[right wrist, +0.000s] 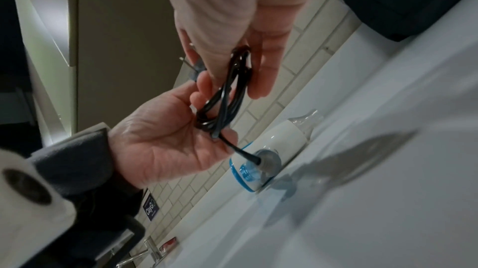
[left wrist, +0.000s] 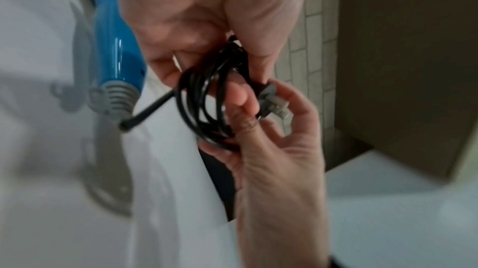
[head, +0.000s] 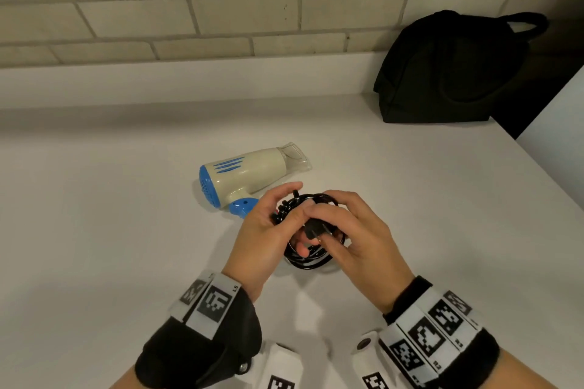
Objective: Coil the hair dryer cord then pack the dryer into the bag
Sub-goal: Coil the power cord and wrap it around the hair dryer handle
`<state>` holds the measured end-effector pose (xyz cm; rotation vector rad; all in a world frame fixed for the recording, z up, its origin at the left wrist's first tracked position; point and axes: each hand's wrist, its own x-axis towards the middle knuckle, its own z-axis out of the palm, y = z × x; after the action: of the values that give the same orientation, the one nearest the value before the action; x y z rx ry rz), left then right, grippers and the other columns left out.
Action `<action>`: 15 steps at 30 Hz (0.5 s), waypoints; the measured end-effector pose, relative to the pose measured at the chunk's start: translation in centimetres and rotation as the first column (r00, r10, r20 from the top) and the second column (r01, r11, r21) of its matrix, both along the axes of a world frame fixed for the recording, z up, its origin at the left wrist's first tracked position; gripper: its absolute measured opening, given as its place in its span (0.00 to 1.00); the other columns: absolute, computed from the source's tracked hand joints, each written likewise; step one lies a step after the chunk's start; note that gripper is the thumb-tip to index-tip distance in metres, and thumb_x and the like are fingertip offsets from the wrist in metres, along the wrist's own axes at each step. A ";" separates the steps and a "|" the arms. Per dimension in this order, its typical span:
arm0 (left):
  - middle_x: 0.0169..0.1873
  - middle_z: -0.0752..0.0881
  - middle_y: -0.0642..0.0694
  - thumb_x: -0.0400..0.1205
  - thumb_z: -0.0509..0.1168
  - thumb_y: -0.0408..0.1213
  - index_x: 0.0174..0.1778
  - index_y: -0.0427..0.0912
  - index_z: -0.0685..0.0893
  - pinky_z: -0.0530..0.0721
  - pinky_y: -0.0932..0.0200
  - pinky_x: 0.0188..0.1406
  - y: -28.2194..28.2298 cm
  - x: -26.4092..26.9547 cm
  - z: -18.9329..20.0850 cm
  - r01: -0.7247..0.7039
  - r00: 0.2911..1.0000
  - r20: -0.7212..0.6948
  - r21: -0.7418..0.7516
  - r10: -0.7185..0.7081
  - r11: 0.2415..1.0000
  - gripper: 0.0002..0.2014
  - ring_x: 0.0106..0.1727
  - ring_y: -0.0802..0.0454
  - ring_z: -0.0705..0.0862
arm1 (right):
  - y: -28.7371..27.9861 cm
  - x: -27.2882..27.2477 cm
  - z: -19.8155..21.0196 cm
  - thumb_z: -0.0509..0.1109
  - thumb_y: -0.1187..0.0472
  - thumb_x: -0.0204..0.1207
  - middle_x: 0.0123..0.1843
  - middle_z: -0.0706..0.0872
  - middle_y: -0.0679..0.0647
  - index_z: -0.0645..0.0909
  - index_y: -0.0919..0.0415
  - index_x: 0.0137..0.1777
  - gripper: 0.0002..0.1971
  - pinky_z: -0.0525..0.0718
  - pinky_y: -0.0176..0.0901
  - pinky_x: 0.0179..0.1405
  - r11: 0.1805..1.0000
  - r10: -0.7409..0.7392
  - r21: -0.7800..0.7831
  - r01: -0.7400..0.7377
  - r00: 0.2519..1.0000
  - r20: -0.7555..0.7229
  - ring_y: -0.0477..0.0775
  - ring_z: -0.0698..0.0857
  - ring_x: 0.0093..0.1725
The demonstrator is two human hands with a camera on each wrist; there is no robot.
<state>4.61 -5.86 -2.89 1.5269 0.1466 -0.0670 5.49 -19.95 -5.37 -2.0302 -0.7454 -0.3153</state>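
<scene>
A cream and blue hair dryer (head: 249, 177) lies on its side on the white counter (head: 110, 230), nozzle toward the right. Its black cord (head: 308, 262) is gathered into a small coil just in front of it, lifted off the surface. My left hand (head: 268, 230) grips the coil's left side, fingers curled through the loops (left wrist: 204, 104). My right hand (head: 354, 234) pinches the plug (head: 316, 229) at the coil's top, thumb against fingers (left wrist: 274, 98). A short run of cord (right wrist: 232, 147) leads to the dryer's blue handle (left wrist: 113, 47). A black bag (head: 452, 73) stands at the back right.
A tiled wall (head: 189, 9) with a low ledge runs along the counter's back. The counter's right edge (head: 537, 167) slants down beside the bag, with a dark gap past it. A tap (right wrist: 152, 250) shows low in the right wrist view.
</scene>
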 end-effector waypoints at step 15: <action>0.34 0.80 0.50 0.81 0.57 0.41 0.38 0.51 0.74 0.77 0.73 0.34 -0.2 0.7 -1.5 -0.068 0.976 0.218 0.255 0.011 0.965 0.06 0.33 0.60 0.78 | 0.4 -0.7 1.6 0.75 0.64 0.60 0.52 0.71 0.44 0.73 0.48 0.50 0.21 0.67 0.40 0.50 0.947 -0.054 -0.265 0.182 0.903 0.427 0.50 0.73 0.50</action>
<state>5.28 -6.05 -4.39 1.7825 0.0129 0.1559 4.76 -19.53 -3.78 -2.3341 -0.9765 -0.7657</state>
